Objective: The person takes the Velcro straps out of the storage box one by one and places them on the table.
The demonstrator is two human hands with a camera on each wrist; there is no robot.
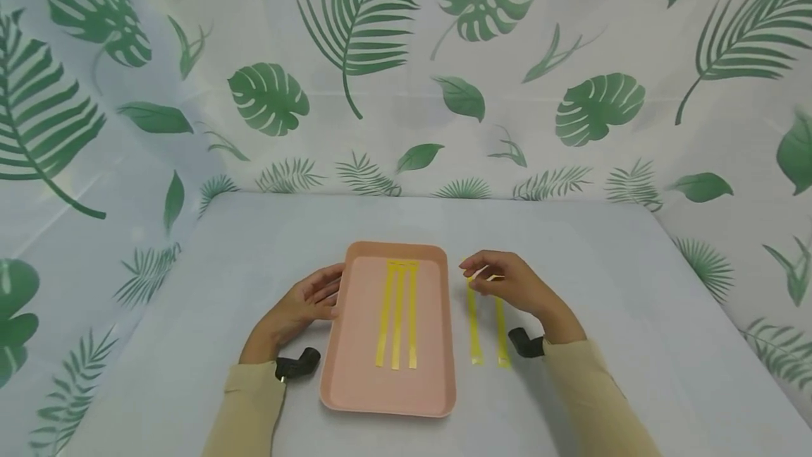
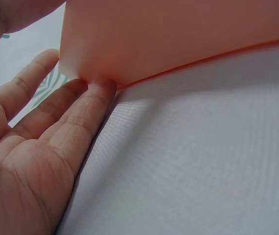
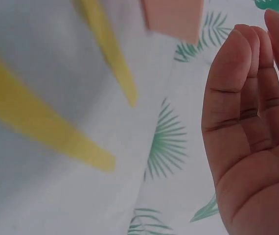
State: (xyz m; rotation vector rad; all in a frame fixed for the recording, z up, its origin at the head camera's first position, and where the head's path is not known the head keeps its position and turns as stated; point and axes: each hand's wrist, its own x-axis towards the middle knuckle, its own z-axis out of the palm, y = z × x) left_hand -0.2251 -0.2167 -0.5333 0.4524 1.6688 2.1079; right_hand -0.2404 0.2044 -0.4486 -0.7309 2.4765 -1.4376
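A pink rectangular tray (image 1: 358, 386) lies on the table, its long sides running away from me. My left hand (image 1: 304, 309) is at the tray's left side; in the left wrist view its fingertips touch the outer wall of the tray (image 2: 169, 34). Three thin yellow strips (image 1: 397, 323) lie side by side on the tray floor, with a short yellow band across their far ends. To the right of the tray, my right hand (image 1: 510, 284) hovers with loosely bent fingers over two more yellow strips (image 1: 474, 330) on the table, holding nothing visible. The hand hides part of their far ends.
A white cloth covers the table (image 1: 254, 231). Behind it and at both sides hangs white fabric with green leaf prints (image 1: 463, 97). A black wrist device (image 1: 298, 364) sits on the left wrist, another black device (image 1: 525, 343) on the right.
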